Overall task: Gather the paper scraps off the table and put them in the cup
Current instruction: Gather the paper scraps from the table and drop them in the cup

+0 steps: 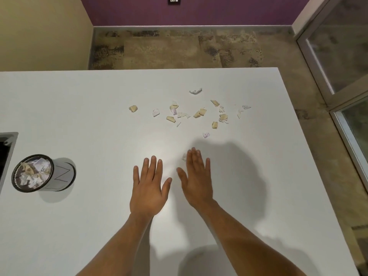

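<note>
Head view: smooth white matte table, rectangular, its far edge and right corner in frame. Both hands lie palm-down over the table near its middle, bare forearms reaching in from the bottom. Left hand: fingers straight and slightly spread, holding nothing. Right hand: fingers straight and close together, thumb out to the left, holding nothing; one small white scrap lies just beside its fingertips on the left. Main scatter of scraps sits on the table beyond the hands, well apart from them: small torn, crumpled bits, mostly tan or cream, some white, a few pale lilac, edges ragged. One crumpled white piece lies farthest back; one lilac-marked bit lies nearest the right hand. Cup stands at the left, well apart from the scraps: cylindrical, pale wall with a drawn zigzag line, dark rim, already part-filled with crumpled paper. A grey-framed dark opening is at the table's left edge. Floor beyond: mottled brown carpet.
</note>
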`<state>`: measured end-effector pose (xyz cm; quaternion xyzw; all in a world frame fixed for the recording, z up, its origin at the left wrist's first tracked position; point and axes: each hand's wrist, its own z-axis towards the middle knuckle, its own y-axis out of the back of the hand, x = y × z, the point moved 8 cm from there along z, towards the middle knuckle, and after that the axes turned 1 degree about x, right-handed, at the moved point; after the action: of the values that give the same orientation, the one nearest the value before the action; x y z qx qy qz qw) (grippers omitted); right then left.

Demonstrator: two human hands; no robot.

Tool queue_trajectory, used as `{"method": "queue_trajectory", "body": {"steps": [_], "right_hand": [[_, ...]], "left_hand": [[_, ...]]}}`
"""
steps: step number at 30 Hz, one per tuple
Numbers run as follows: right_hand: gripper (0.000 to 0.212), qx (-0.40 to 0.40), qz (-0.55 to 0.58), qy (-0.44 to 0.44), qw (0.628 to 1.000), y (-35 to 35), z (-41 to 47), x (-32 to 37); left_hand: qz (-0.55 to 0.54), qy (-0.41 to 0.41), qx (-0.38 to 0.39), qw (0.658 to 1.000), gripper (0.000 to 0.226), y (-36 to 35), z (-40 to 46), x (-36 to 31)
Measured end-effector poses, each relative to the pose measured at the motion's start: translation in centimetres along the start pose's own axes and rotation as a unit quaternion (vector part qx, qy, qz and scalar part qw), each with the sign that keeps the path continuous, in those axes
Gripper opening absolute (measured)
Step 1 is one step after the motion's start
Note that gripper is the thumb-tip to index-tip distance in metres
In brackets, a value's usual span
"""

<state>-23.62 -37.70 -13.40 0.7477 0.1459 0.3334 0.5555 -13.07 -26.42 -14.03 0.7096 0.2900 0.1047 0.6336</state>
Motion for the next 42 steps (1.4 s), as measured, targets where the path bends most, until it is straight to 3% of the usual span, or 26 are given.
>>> {"method": "queue_trajectory", "body": {"steps": [3, 6, 9, 14, 19, 23, 28, 31, 35, 42], "right_hand": [[0.061, -0.090, 0.097, -0.046, 0.990, 3.2, -0.6, -4.4], [0.058, -0.149, 0.095, -0.130, 0.976, 5.6, -1.4, -10.7], [0.064, -0.112, 0.031, -0.157, 0.981, 6.3, -1.2, -15.2], [0.070, -0.061, -0.083, -0.126, 0.987, 5.5, -0.1, -16.3], [0.068, -0.045, -0.097, -0.093, 0.990, 5.1, 0.5, -16.1], [0.067, -0.045, -0.096, -0.079, 0.991, 5.1, 0.7, -16.2], [0.066, -0.053, -0.091, -0.084, 0.991, 5.0, 0.7, -16.3], [0.067, -0.049, -0.089, -0.086, 0.991, 4.8, 0.7, -16.5], [0.067, -0.051, -0.090, -0.086, 0.991, 4.7, 0.8, -16.7], [0.068, -0.049, -0.084, -0.088, 0.991, 4.9, 0.8, -16.6]], "left_hand": [[0.002, 0.004, 0.003, 1.000, 0.066, -0.2, 0.0, 0.1], [-0.002, 0.007, -0.001, 1.000, 0.066, -0.2, 0.0, 0.2], [-0.003, 0.008, -0.007, 1.000, 0.066, -0.1, 0.0, 0.2], [-0.049, 0.012, -0.035, 0.998, 0.066, 0.5, -0.1, 0.1], [-0.144, 0.042, -0.119, 0.982, 0.056, 3.0, 2.3, 0.6], [-0.136, 0.083, -0.163, 0.974, 0.055, 5.3, 7.7, 1.5], [-0.118, 0.142, -0.169, 0.968, 0.069, 7.1, 15.3, 4.8], [-0.112, 0.163, -0.121, 0.973, 0.079, 6.6, 18.7, 6.5], [-0.044, 0.100, -0.089, 0.990, 0.076, 6.2, 20.6, 5.4], [-0.057, -0.055, -0.025, 0.997, 0.079, 3.8, 18.4, -1.0]]}}
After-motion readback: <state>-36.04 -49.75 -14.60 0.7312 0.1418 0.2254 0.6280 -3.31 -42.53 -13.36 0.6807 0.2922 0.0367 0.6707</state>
